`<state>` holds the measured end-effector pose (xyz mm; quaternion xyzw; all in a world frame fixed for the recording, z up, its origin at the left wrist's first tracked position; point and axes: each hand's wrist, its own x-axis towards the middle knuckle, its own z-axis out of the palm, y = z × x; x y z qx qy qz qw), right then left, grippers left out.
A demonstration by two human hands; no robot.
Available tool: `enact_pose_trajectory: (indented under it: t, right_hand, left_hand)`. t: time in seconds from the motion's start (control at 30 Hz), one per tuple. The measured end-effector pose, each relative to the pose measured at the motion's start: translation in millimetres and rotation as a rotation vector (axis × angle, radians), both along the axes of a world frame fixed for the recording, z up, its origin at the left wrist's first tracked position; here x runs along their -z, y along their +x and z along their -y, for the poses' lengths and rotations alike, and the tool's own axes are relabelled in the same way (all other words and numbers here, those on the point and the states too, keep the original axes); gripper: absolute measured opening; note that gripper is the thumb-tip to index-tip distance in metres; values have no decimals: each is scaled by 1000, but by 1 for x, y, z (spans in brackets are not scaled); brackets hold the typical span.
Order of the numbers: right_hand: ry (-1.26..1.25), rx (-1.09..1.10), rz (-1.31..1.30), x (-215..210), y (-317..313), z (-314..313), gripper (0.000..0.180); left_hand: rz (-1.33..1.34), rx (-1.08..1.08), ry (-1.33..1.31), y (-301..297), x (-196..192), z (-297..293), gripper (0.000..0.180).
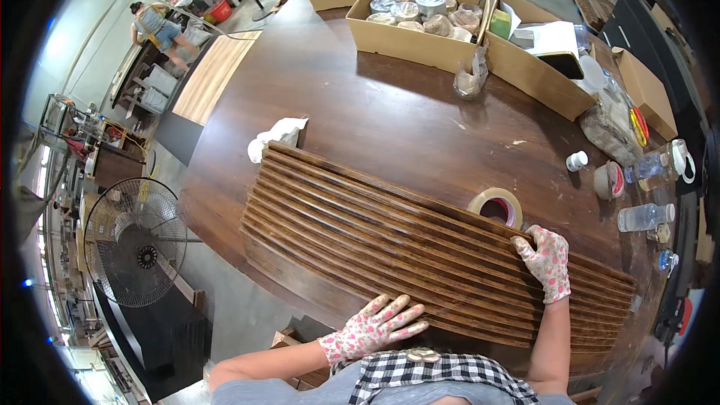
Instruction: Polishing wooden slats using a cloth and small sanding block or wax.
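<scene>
The ridged brown wood panel point(420, 232) lies on the near half of the dark brown table point(360, 120), its ridges slanting from the far left toward the near right. The left hand point(369, 331), in a white glove with pink flowers, is at the panel's near edge, left of the right hand; its fingers are spread apart and straight, palm down, with the fingertips at the edge. The right hand point(546, 261), in a matching glove, lies across the panel's far edge toward the right, its fingers bent over that edge and its thumb set apart on the left; whether they are clamped on the panel, I cannot tell. Just beyond that edge, left of the right hand, is 1 roll of tape point(480, 197). A crumpled white cloth point(279, 135) sits by the panel's far left corner. At the far side of the table stand 3 open cardboard boxes, the middle box point(405, 43) filled with wrapped rolls point(431, 6). On the right are a small white bottle point(577, 161) and 2 clear bottles, the nearer bottle point(640, 217) lying on its side. A black fan point(147, 256) stands to the left of the table, and another person point(154, 26) is at the far left.
</scene>
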<state>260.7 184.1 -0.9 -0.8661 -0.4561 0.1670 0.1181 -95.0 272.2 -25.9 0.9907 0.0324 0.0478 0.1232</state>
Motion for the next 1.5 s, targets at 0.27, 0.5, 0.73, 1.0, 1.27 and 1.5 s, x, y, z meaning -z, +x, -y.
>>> enact_pose_trajectory:
  t: [0.27,0.5,0.73,1.0,1.27,1.5]
  right_hand:
    - [177,-224,-12,2,-1,-14,66]
    - [154,-218,-86,9,10,-21,64]
    - [186,-192,-36,12,48,-44,64]
    - [120,-183,-3,11,56,-50,68]
    - [513,9,346,0,8,0,49]
    - [593,432,562,15,-45,157,53]
  left_hand:
    - [-1,-66,231,4,17,15,50]
    - [-57,-190,238,11,20,25,51]
    - [-58,-261,-19,60,10,-3,81]
    - [13,-233,41,77,7,-12,90]
    - [177,-131,73,81,9,-26,87]
    - [298,-354,192,147,-28,-142,60]
